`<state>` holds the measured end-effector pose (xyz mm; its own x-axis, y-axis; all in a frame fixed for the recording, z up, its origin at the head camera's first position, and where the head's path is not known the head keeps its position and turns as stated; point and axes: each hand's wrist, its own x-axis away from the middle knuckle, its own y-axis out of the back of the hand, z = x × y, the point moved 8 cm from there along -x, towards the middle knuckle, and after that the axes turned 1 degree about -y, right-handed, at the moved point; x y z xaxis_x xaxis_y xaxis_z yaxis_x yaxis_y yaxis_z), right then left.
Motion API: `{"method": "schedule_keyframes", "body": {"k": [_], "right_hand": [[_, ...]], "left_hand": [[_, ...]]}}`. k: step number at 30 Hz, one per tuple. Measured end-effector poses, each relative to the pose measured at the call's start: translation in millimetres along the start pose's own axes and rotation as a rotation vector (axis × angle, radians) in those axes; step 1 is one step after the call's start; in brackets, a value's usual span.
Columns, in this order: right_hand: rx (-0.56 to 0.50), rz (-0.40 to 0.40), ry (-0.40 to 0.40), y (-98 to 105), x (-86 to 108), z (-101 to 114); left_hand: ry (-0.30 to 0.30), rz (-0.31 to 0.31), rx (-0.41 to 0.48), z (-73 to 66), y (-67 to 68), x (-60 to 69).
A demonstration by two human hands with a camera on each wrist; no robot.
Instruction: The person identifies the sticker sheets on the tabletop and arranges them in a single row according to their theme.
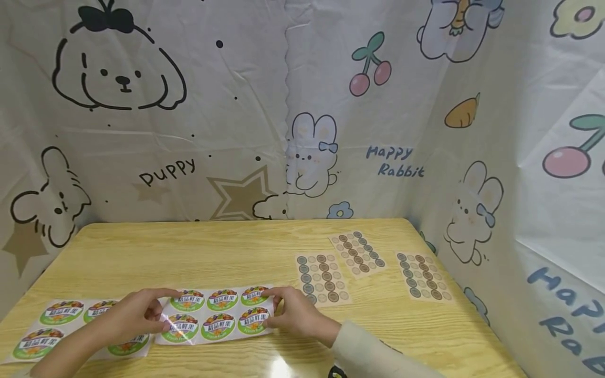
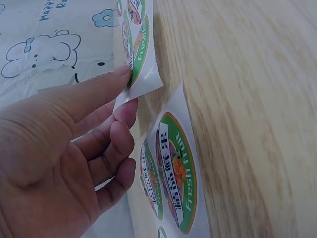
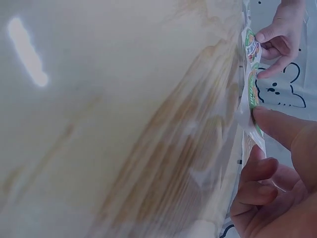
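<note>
Between both hands is a white sheet of oval fruit stickers [image 1: 218,315], raised a little off the table at its edges. My left hand [image 1: 129,317] pinches its left end between thumb and fingers; the left wrist view shows the thumb on the printed face and fingers behind. At the opposite end my right hand [image 1: 300,315] pinches the sheet the same way, as the right wrist view also shows. A second sticker sheet [image 1: 68,344] of the same kind lies flat at the left, partly hidden beneath my left hand and forearm.
Three beige sheets of small round stickers lie at the right: one near my right hand [image 1: 341,281], one farther back [image 1: 357,253], one by the right edge [image 1: 424,276]. The wooden table [image 1: 189,252] meets a printed cloth [image 1: 236,121] behind and at the sides.
</note>
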<state>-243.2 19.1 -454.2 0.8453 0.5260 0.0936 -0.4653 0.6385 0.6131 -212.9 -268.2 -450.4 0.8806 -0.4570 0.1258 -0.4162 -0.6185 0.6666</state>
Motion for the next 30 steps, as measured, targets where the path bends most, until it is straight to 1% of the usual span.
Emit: {"method": "schedule_keyframes", "body": {"k": [6,11,15,18,20,22,25,30], "right_hand": [[0.033,0.011,-0.006,-1.5,0.4,-1.1],[0.064,0.028,-0.007,-3.4,0.3,-1.8],[0.062,0.051,-0.001,-6.8,-1.2,-3.8],[0.074,0.055,-0.006,-8.3,-1.6,-5.9],[0.087,0.053,-0.008,-8.8,-1.8,-6.8],[0.095,0.055,-0.006,-9.2,-2.1,-7.3],[0.101,0.061,-0.002,-9.5,-2.6,-7.1],[0.1,0.086,0.001,-9.7,-4.5,-6.1]], "left_hand": [[-0.007,-0.006,-0.026,-0.4,-1.1,0.3],[0.01,0.014,-0.018,1.1,-2.7,0.3],[0.016,0.033,-0.016,3.6,-3.7,1.3],[0.002,0.044,-0.022,4.4,-4.3,2.4],[0.005,0.048,-0.023,6.0,-4.5,2.5],[0.001,0.049,-0.03,6.8,-4.6,3.3],[0.015,0.045,-0.036,8.9,-4.6,4.0],[0.021,0.03,-0.049,9.5,-3.6,4.9]]}}
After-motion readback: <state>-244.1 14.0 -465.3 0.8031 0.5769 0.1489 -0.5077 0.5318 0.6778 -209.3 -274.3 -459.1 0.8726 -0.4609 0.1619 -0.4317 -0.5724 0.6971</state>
